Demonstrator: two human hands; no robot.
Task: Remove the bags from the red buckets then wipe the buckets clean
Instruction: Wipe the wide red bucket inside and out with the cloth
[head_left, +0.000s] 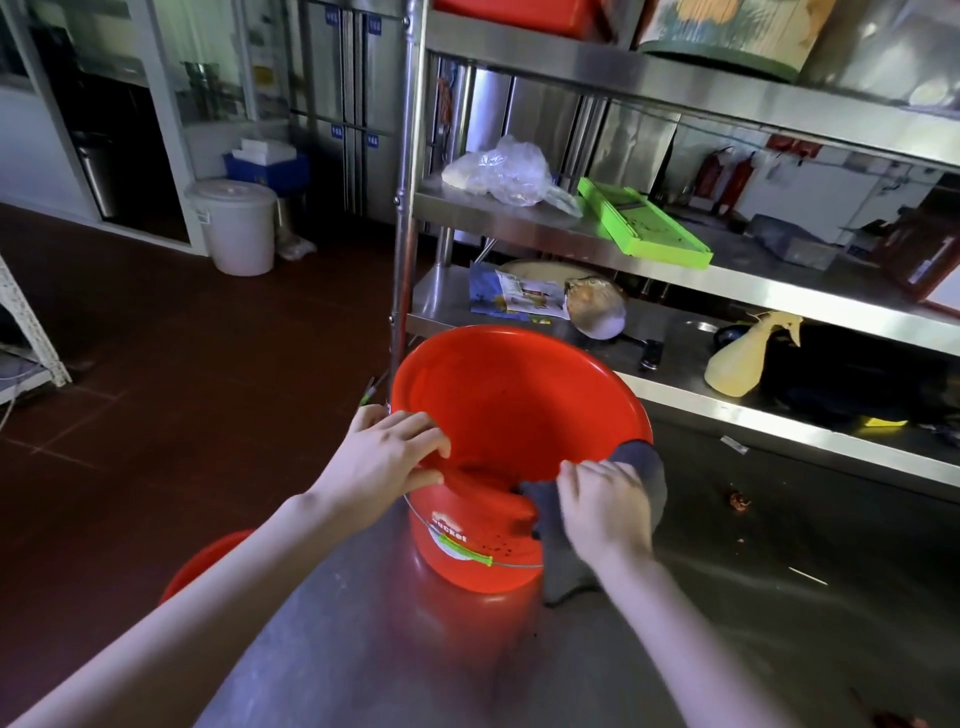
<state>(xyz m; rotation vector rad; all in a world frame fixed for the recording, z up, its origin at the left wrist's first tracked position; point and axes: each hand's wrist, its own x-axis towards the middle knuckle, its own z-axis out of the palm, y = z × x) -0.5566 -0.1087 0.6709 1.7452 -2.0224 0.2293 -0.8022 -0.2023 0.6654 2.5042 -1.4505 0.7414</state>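
Middle shelf (524, 227): green slicer (644, 223) lying flat.
Lower shelf (675, 364): yellow spray bottle (737, 361).
Floor (156, 338): white lidded bucket (236, 226), blue crate (270, 170) behind it.

Glossy, smooth red plastic bucket (511, 415) stands on a brushed steel table (727, 597) with a dull sheen. The grey rag (647, 467) is matt cloth. A crinkled clear plastic bag (506, 171) lies on the far shiny metal shelf (519, 218).

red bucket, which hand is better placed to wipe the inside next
Right, probably. The right hand grips the grey cloth draped over the rim of the red bucket, while the left hand grips the rim, steadying it.
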